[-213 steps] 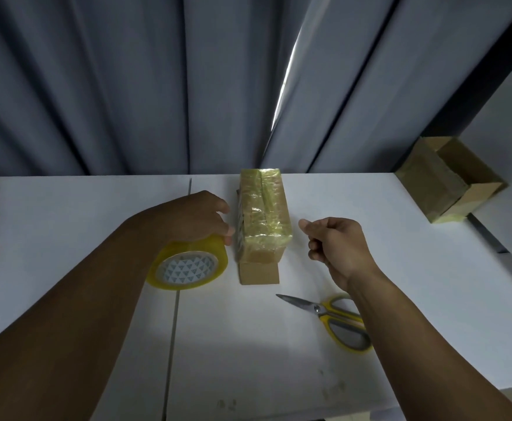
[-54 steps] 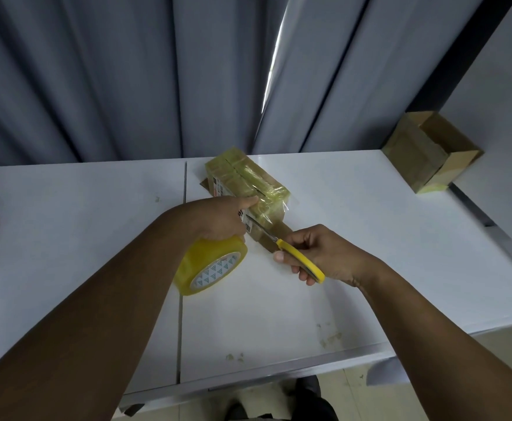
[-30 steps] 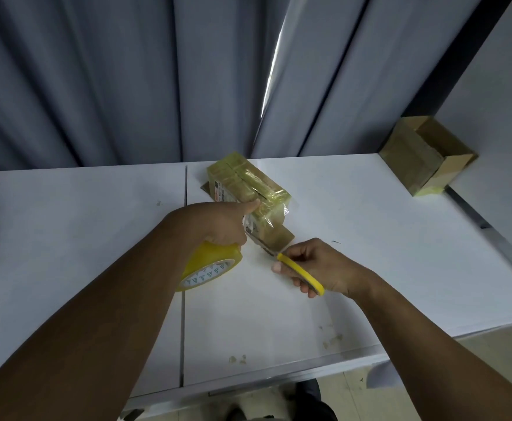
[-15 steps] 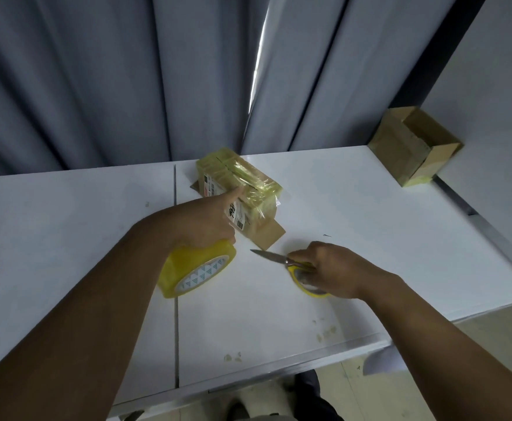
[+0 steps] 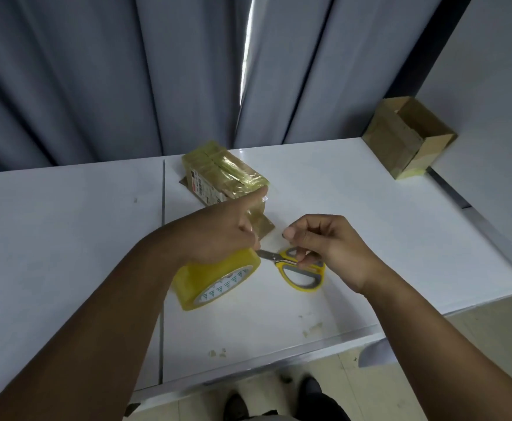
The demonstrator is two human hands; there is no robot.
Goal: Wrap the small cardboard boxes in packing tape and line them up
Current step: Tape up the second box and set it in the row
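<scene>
Surface: one white table (image 5: 376, 226) of two panels, joined at a seam (image 5: 163, 238) that ran from the far edge to the near edge, with a metal strip along the near edge and a few brownish smudges (image 5: 312, 327) close to it. Room: grey pleated curtain (image 5: 97, 71) behind the far edge, parted at one bright slit (image 5: 246, 56); plain pale wall (image 5: 491, 86) along the right edge; pale tiled floor (image 5: 431, 378) below, with dark shoes (image 5: 309, 388) showing. Cardboard boxes, two: one taped box (image 5: 224, 177), sheathed in glossy yellowish tape with a printed label on its left face, lay slantwise just right of the seam near the far edge; one open cardboard box (image 5: 400, 141) sat at the far right corner, beside the wall and well apart from the first. Tape roll (image 5: 215, 282), one: yellow, tilted on its rim at the seam, towards the middle of the table. Scissors (image 5: 300, 271), one pair: yellow handles, lying flat just right of the roll, blades pointing at it. Hands, two: the left hand (image 5: 218, 235) gripped the top of the tape roll, its forefinger stretched out to touch the near end of the taped box; the right hand (image 5: 324, 247) was over the scissors with fingers curled and fingertips at the upper handle, and whether it gripped them could not be told.
</scene>
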